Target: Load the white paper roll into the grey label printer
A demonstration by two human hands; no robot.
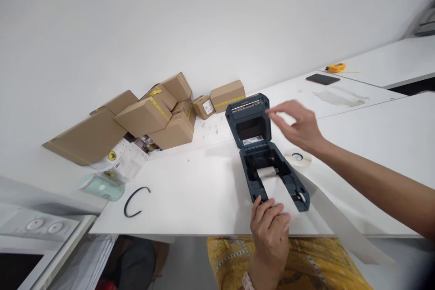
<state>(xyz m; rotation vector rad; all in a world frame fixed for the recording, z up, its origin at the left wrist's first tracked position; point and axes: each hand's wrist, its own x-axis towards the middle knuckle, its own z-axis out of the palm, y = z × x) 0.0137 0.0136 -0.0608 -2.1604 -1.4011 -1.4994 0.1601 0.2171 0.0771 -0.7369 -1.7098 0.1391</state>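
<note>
A dark blue-grey label printer (249, 179) stands on the white table near its front edge, its lid (243, 118) raised and tilted back. Inside sits a small roll of white label paper (267, 171). From it a paper strip (278, 190) runs forward over the printer's front. My left hand (270, 226) is closed on this strip at the front edge, fingers curled over it. At the lid's right edge is my right hand (297, 124), thumb and forefinger pinched against the rim; its other fingers are folded and partly hidden.
Cardboard boxes (146, 115) pile up at the back left. A label roll (299, 157) lies right of the printer, and a long backing strip (343, 224) hangs over the table edge. A black band (127, 201), phone (322, 79) and yellow tape measure (335, 68) lie farther off.
</note>
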